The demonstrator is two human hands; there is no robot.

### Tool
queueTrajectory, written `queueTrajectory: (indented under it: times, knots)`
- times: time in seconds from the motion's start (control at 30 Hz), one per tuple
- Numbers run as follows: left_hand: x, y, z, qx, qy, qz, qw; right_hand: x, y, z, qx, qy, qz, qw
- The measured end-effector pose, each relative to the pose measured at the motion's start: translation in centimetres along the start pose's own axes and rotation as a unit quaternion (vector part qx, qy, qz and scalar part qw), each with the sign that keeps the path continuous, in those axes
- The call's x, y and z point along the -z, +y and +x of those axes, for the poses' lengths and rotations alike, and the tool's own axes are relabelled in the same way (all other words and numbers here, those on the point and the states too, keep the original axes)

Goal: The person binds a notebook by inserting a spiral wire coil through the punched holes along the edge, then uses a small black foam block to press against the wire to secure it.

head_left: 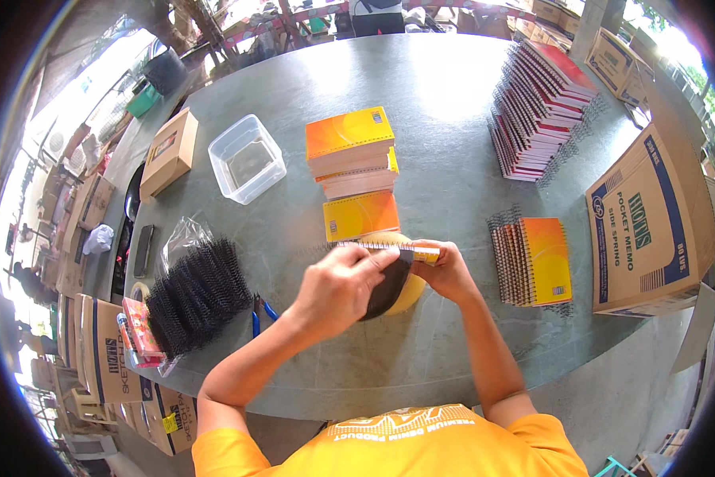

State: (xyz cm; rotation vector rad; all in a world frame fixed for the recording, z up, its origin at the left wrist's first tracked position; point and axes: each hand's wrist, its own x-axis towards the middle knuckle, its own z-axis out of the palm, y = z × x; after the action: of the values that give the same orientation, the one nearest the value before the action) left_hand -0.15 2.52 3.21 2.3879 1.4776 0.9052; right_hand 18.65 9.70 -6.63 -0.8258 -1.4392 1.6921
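L hand (343,282) and R hand (446,270): fingers closed narrow on one small notepad (397,251), held edge-up above grey matte tabletop (445,183), approx. centre, near the person. Dark curved sheet (389,288) hangs under pad. Adj. items: pile of black wire spiral coils (198,294) to left; stack of glossy orange pads (353,151) behind; clear rectangular plastic tub (247,158).

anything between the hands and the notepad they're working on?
Nothing visible. Both the left hand and the right hand already grip the small notepad above the table. A dark curved piece hangs below it, not between hands and pad.
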Motion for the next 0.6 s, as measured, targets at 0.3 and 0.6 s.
queueTrajectory:
  times: [0.3,0.6]
  knots:
    - [-5.5,1.1,-5.6,0.083,-0.132,-0.178,0.972,-0.8,-0.8,-0.3,0.085,-0.006,-0.057,0.995]
    - [-1.9,0.6,-0.4,-0.056,0.101,0.167,0.979,-1.2,-2.4,-0.9,0.091,0.001,0.059,0.994]
